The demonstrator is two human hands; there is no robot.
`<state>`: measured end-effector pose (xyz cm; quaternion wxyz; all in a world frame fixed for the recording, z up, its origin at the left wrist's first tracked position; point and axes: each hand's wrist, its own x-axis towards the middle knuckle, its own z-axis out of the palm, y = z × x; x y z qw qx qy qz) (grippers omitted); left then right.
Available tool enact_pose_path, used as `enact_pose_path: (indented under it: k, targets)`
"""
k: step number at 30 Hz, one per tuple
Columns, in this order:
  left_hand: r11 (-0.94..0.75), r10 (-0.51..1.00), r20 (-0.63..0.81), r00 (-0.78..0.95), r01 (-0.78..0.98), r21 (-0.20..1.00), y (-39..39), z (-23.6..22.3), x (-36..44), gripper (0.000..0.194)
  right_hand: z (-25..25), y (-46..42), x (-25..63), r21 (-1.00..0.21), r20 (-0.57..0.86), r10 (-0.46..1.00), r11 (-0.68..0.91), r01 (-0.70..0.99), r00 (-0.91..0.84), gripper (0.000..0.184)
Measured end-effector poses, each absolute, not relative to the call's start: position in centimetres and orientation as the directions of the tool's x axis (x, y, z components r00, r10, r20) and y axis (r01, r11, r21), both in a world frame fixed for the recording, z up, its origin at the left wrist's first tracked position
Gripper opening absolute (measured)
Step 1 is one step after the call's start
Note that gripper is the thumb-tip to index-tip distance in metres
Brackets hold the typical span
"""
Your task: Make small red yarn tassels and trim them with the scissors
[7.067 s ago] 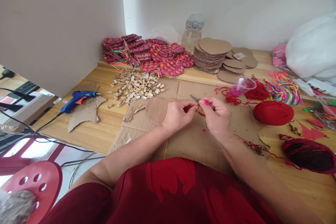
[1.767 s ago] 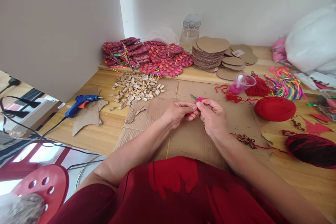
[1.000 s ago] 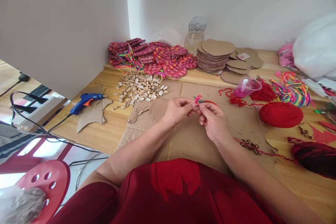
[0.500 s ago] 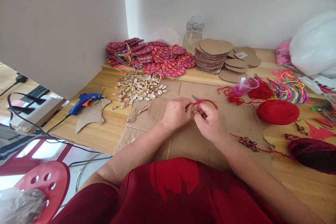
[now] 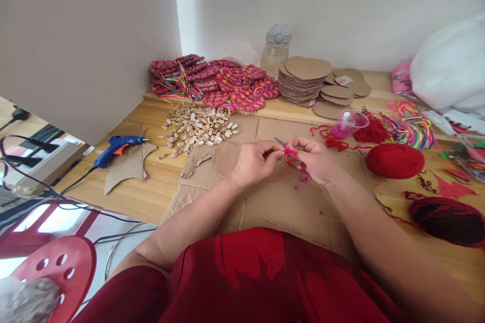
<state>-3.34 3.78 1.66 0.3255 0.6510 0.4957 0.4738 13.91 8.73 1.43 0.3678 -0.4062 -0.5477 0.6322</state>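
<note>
My left hand (image 5: 254,162) is closed in a pinch, thumb and finger meeting at the edge of a small bright pink fuzzy piece (image 5: 291,152). On its other side, the fingers of my right hand (image 5: 314,160) are bent round the same piece. Just behind the fingertips a thin scissor blade (image 5: 280,141) shows; the rest of the scissors is hidden, and I cannot tell whether a hand holds them. Below my right fingers, loose pink bits (image 5: 304,177) appear over the cardboard sheet (image 5: 280,207).
Peanut shells (image 5: 200,128) lie left, near a blue glue gun (image 5: 117,150). Behind are decorated red pieces (image 5: 242,86) and stacked cardboard cutouts (image 5: 305,81). Rightward are a pink-filled plastic cup (image 5: 350,125), a red yarn ball (image 5: 394,160), a dark red yarn ball (image 5: 447,221) and multicoloured strands (image 5: 409,128).
My right hand has shifted up and right, its forearm now covering the curly brown yarn. The orange scissor handle is mostly out of sight. More of the pink piece shows, with pink bits below.
</note>
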Motion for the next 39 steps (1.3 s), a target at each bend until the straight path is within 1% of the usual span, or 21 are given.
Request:
enact_pose_path:
  k: [2,4,7,9,11,12,14,15,17,18,19,21,23,24,26,27,29,31,33,35,39]
  targets:
    - [-0.287,0.953,0.302,0.009,0.341,0.895,4.0,1.5,-3.5,0.016,0.5,7.8,13.1,-0.929,-0.244,0.883,-0.331,-0.165,-0.4,0.031]
    - [-0.264,0.951,0.305,-0.05,0.382,0.885,4.2,1.4,-3.6,0.016,0.1,6.6,12.2,-0.863,-0.326,0.851,-0.446,-0.239,-0.411,0.033]
    - [-0.247,0.941,0.328,-0.086,0.488,0.837,4.2,1.1,-3.7,0.015,0.2,5.0,11.0,-0.861,-0.332,0.867,-0.44,-0.256,-0.372,0.03]
    - [-0.269,0.927,0.368,-0.073,0.555,0.787,4.2,0.9,-3.8,0.016,0.7,4.3,10.6,-0.941,-0.237,0.919,-0.298,-0.16,-0.315,0.024]
    - [-0.317,0.909,0.416,-0.019,0.616,0.721,4.2,0.7,-3.8,0.018,1.5,4.0,10.8,-0.996,-0.064,0.96,-0.045,0.076,-0.274,0.018]
    - [-0.348,0.899,0.438,0.022,0.644,0.681,4.2,0.5,-3.8,0.018,2.1,3.9,11.1,-0.97,0.037,0.96,0.1,0.221,-0.276,0.018]
    - [-0.427,0.871,0.474,0.13,0.68,0.597,4.2,0.3,-3.8,0.019,3.6,4.3,11.9,-0.809,0.204,0.913,0.36,0.464,-0.353,0.018]
    - [-0.47,0.853,0.488,0.184,0.679,0.565,4.2,0.2,-3.7,0.019,4.5,4.7,12.3,-0.712,0.254,0.869,0.465,0.527,-0.425,0.017]
    - [-0.546,0.82,0.51,0.26,0.623,0.561,4.2,0.2,-3.7,0.017,5.9,5.9,13.2,-0.565,0.291,0.765,0.623,0.542,-0.575,0.014]
    - [-0.567,0.813,0.516,0.27,0.571,0.594,4.2,0.3,-3.7,0.016,6.4,6.6,13.6,-0.544,0.289,0.731,0.657,0.522,-0.619,0.013]
    - [-0.57,0.816,0.516,0.261,0.512,0.643,4.2,0.5,-3.6,0.014,6.7,7.4,14.0,-0.57,0.269,0.727,0.649,0.504,-0.632,0.012]
    - [-0.533,0.845,0.494,0.204,0.398,0.747,4.2,0.7,-3.6,0.011,6.4,8.7,14.4,-0.727,0.196,0.781,0.522,0.447,-0.593,0.012]
    - [-0.484,0.874,0.466,0.137,0.315,0.816,4.2,0.8,-3.5,0.01,5.2,9.2,14.4,-0.914,0.071,0.854,0.262,0.309,-0.516,0.017]
    - [-0.467,0.883,0.457,0.106,0.288,0.836,4.2,0.8,-3.4,0.01,4.3,9.2,14.2,-0.973,-0.004,0.88,0.106,0.204,-0.474,0.021]
    - [-0.446,0.891,0.452,0.042,0.267,0.854,4.3,0.8,-3.4,0.012,2.7,8.6,13.6,-0.976,-0.176,0.883,-0.213,-0.037,-0.434,0.028]
    - [-0.436,0.892,0.451,0.009,0.276,0.857,4.3,0.7,-3.4,0.013,2.0,8.1,13.2,-0.931,-0.25,0.865,-0.338,-0.137,-0.435,0.031]
    - [-0.409,0.894,0.446,-0.049,0.32,0.854,4.4,0.6,-3.4,0.013,1.1,6.9,12.3,-0.821,-0.351,0.817,-0.503,-0.269,-0.457,0.034]
    - [-0.378,0.895,0.436,-0.094,0.357,0.854,4.4,0.5,-3.4,0.013,0.9,5.9,11.6,-0.741,-0.396,0.79,-0.576,-0.345,-0.468,0.033]
    - [-0.351,0.898,0.421,-0.129,0.368,0.861,4.3,0.5,-3.3,0.012,1.2,5.0,11.0,-0.708,-0.405,0.793,-0.587,-0.393,-0.455,0.031]
    - [-0.333,0.903,0.405,-0.141,0.365,0.87,4.3,0.4,-3.2,0.012,1.7,4.4,10.7,-0.72,-0.393,0.819,-0.557,-0.415,-0.417,0.03]
    - [-0.353,0.907,0.408,-0.108,0.337,0.873,4.4,0.2,-3.1,0.011,2.1,3.9,10.4,-0.823,-0.314,0.896,-0.422,-0.38,-0.315,0.03]
